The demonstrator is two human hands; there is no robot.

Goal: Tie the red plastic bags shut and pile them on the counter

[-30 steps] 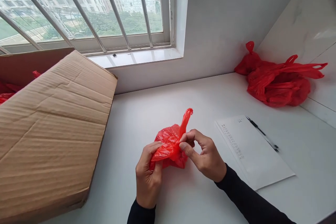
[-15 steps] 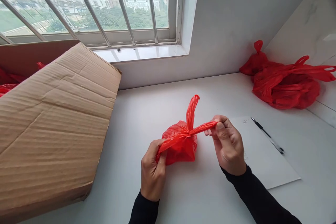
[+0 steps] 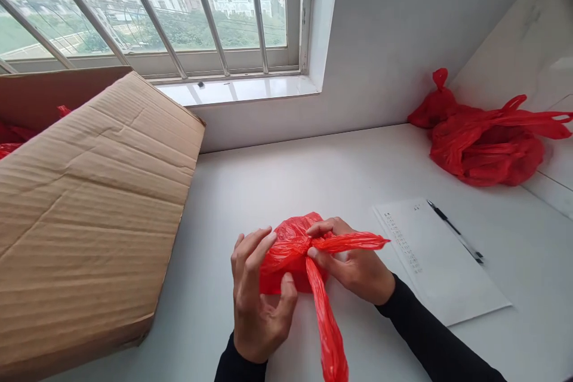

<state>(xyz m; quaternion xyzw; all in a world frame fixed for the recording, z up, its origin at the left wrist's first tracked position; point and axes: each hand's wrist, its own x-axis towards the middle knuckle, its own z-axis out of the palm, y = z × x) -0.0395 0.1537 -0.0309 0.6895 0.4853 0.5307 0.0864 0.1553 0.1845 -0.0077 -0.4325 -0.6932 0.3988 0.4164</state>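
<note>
A small red plastic bag (image 3: 284, 277) rests on the white table, gathered at its neck, where a knot shows. Two twisted handle ends stick out from the knot: one points right, the other hangs down toward me. My right hand (image 3: 351, 259) pinches the bag at the knot between thumb and fingers. At the bag's left side my left hand (image 3: 262, 295) is open, with thumb and fingers apart close to the plastic. What the bag contains is hidden.
A large cardboard box (image 3: 102, 209) with red plastic inside stands at left. Right of the bag lie a sheet of paper (image 3: 456, 274) with writing and a black pen (image 3: 454, 230). More red bags (image 3: 487, 143) sit at the back right, below the wall. A barred window (image 3: 179, 12) is behind.
My left hand has let go of a handle end and opened. My right hand has moved left from a handle tip to the knot. One handle end now hangs toward me.
</note>
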